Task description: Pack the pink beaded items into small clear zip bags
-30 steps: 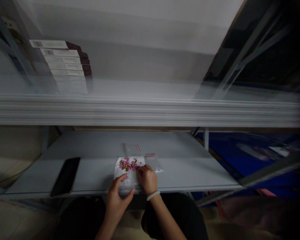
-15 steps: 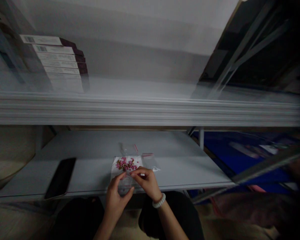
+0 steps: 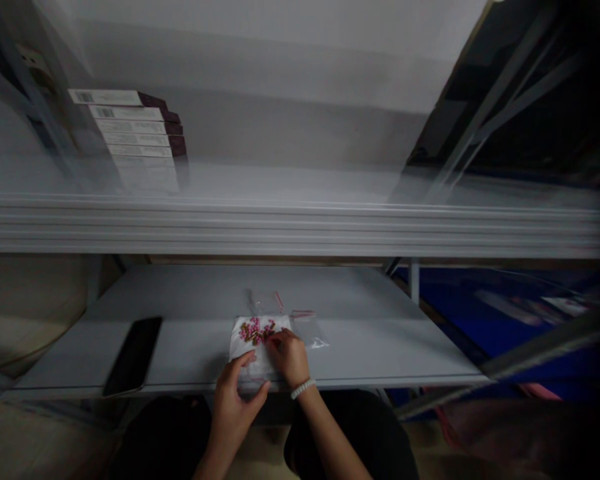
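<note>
A white card (image 3: 247,347) carrying pink and gold beads (image 3: 254,331) lies near the front edge of a white shelf (image 3: 195,350), with a clear plastic bag (image 3: 307,330) just right of it. The left hand (image 3: 233,393) rests spread on the card's lower part. The right hand (image 3: 290,360) has its fingers pressed together at the beads, though what they pinch cannot be told. A black smartphone (image 3: 133,357) lies well left on the shelf.

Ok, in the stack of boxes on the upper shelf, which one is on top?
The highest white-and-purple box: it lies on all the others, and its barcode shows sharper than those below.
</note>
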The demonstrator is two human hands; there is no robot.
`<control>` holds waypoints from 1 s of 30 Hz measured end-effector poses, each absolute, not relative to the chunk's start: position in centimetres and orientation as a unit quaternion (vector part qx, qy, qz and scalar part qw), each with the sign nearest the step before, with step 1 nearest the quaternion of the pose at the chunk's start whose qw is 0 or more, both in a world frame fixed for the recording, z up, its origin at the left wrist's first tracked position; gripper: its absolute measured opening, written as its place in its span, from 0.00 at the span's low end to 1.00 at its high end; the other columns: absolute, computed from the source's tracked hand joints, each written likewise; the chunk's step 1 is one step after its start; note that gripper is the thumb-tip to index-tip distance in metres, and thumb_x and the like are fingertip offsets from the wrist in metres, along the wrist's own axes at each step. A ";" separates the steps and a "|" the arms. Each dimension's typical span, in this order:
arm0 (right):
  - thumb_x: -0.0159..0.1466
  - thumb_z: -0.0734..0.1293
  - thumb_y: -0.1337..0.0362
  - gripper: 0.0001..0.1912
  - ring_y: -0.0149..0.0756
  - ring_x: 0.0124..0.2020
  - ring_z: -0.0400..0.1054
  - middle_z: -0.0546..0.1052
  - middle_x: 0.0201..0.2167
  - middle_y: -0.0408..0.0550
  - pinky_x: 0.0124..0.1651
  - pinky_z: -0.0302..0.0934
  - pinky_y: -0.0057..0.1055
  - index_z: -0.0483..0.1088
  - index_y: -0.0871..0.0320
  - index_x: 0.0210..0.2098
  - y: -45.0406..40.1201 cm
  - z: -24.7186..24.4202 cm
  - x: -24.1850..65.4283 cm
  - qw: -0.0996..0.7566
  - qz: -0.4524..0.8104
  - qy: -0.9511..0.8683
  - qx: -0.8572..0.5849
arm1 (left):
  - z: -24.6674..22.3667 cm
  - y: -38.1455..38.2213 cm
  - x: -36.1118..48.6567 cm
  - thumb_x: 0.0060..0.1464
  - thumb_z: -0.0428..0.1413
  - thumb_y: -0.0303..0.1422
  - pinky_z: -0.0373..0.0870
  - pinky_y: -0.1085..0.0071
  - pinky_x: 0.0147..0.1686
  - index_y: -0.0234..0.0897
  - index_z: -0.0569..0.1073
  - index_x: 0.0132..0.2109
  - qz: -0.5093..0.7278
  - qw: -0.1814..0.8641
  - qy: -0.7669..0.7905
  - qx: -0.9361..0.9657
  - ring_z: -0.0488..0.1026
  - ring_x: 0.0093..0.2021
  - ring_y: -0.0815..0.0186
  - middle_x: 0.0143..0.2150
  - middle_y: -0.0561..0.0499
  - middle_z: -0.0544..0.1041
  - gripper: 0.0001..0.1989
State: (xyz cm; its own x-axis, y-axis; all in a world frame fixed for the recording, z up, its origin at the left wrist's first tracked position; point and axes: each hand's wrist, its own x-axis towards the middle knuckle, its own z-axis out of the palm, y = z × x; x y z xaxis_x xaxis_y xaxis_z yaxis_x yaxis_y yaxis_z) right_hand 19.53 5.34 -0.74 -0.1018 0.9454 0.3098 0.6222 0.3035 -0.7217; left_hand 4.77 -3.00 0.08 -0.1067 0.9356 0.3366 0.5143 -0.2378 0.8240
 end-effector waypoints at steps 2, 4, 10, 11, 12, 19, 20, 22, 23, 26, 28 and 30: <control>0.57 0.65 0.69 0.06 0.33 0.29 0.67 0.76 0.27 0.49 0.34 0.60 0.26 0.75 0.60 0.30 4.7 0.7 19.6 0.430 0.264 -0.698 -0.509 | -0.1 -2.9 4.7 0.49 0.58 0.33 0.70 0.61 0.48 0.39 0.67 0.51 0.470 0.222 0.576 0.630 0.72 0.47 0.59 0.46 0.46 0.74 0.22; 0.58 0.66 0.66 0.06 0.31 0.28 0.66 0.75 0.27 0.47 0.30 0.58 0.25 0.76 0.59 0.30 3.8 2.5 19.7 0.450 0.320 -0.700 -0.453 | -0.4 -2.7 4.8 0.48 0.58 0.33 0.69 0.61 0.48 0.39 0.67 0.52 0.472 0.220 0.577 0.629 0.72 0.47 0.59 0.46 0.46 0.73 0.22; 0.60 0.66 0.61 0.09 0.29 0.26 0.63 0.74 0.25 0.46 0.28 0.56 0.23 0.77 0.58 0.31 2.6 4.8 20.5 0.394 0.388 -0.736 -0.392 | -0.5 -2.7 5.3 0.49 0.57 0.34 0.69 0.61 0.49 0.37 0.66 0.52 0.481 0.231 0.568 0.626 0.71 0.48 0.59 0.48 0.45 0.73 0.22; 0.60 0.66 0.62 0.09 0.30 0.27 0.65 0.74 0.26 0.46 0.29 0.57 0.24 0.77 0.59 0.30 2.9 4.4 20.8 0.405 0.371 -0.723 -0.418 | -0.4 -2.7 5.3 0.49 0.58 0.34 0.69 0.61 0.50 0.38 0.66 0.52 0.480 0.234 0.568 0.626 0.71 0.48 0.59 0.47 0.45 0.73 0.22; 0.60 0.65 0.63 0.09 0.31 0.28 0.66 0.75 0.26 0.47 0.31 0.58 0.25 0.77 0.59 0.30 3.3 3.9 21.2 0.413 0.342 -0.711 -0.455 | -0.3 -2.8 5.3 0.49 0.58 0.34 0.69 0.61 0.49 0.38 0.66 0.52 0.479 0.236 0.569 0.625 0.71 0.48 0.60 0.47 0.45 0.73 0.22; 0.59 0.64 0.70 0.08 0.35 0.34 0.68 0.75 0.30 0.49 0.36 0.57 0.26 0.76 0.56 0.29 5.0 0.7 22.7 0.267 0.104 -0.721 -0.631 | -0.1 -3.1 4.9 0.49 0.58 0.34 0.70 0.62 0.48 0.40 0.66 0.51 0.468 0.231 0.580 0.625 0.72 0.47 0.60 0.46 0.47 0.74 0.21; 0.59 0.65 0.69 0.07 0.36 0.36 0.67 0.75 0.31 0.49 0.36 0.57 0.26 0.76 0.56 0.29 4.9 0.6 22.6 0.250 0.087 -0.724 -0.637 | -0.1 -3.2 4.8 0.49 0.58 0.34 0.70 0.62 0.48 0.40 0.66 0.51 0.469 0.228 0.581 0.625 0.72 0.47 0.60 0.46 0.47 0.74 0.21; 0.59 0.66 0.67 0.06 0.37 0.38 0.67 0.75 0.31 0.49 0.35 0.56 0.25 0.76 0.54 0.30 4.8 0.5 22.3 0.226 0.071 -0.728 -0.643 | -0.1 -3.1 4.7 0.49 0.58 0.34 0.70 0.62 0.48 0.40 0.67 0.51 0.468 0.222 0.583 0.625 0.72 0.47 0.60 0.46 0.47 0.74 0.21; 0.59 0.66 0.66 0.06 0.37 0.39 0.66 0.75 0.31 0.49 0.35 0.55 0.25 0.76 0.54 0.30 4.8 0.5 22.1 0.218 0.069 -0.729 -0.645 | -0.1 -3.1 4.7 0.49 0.58 0.34 0.70 0.62 0.48 0.40 0.67 0.51 0.467 0.221 0.584 0.627 0.73 0.47 0.60 0.46 0.47 0.74 0.21; 0.60 0.65 0.64 0.06 0.37 0.40 0.66 0.75 0.32 0.48 0.35 0.55 0.25 0.76 0.54 0.30 4.8 0.5 21.7 0.208 0.066 -0.730 -0.647 | -0.1 -3.1 4.5 0.49 0.58 0.34 0.71 0.62 0.47 0.39 0.67 0.51 0.463 0.216 0.583 0.632 0.73 0.46 0.60 0.46 0.46 0.75 0.21; 0.60 0.65 0.64 0.07 0.37 0.40 0.66 0.74 0.33 0.48 0.35 0.55 0.25 0.75 0.54 0.30 4.9 0.5 21.5 0.211 0.067 -0.727 -0.650 | 0.0 -3.1 4.5 0.48 0.58 0.34 0.71 0.62 0.46 0.39 0.67 0.51 0.465 0.209 0.582 0.634 0.73 0.46 0.59 0.45 0.46 0.75 0.21; 0.60 0.65 0.65 0.07 0.37 0.39 0.66 0.74 0.33 0.49 0.35 0.56 0.26 0.75 0.55 0.29 4.9 0.3 21.5 0.221 0.073 -0.721 -0.652 | 0.1 -3.1 4.4 0.48 0.58 0.34 0.72 0.62 0.46 0.39 0.68 0.51 0.470 0.201 0.581 0.633 0.73 0.45 0.59 0.45 0.45 0.75 0.21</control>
State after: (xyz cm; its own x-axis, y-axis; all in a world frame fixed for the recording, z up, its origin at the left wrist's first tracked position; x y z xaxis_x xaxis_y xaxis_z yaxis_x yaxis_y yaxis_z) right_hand 21.52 4.94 0.34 -0.0513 0.9734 0.2235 0.9091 0.1382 -0.3931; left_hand 4.42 -3.06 0.09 -0.1175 0.9248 0.3618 0.5467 -0.2439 0.8010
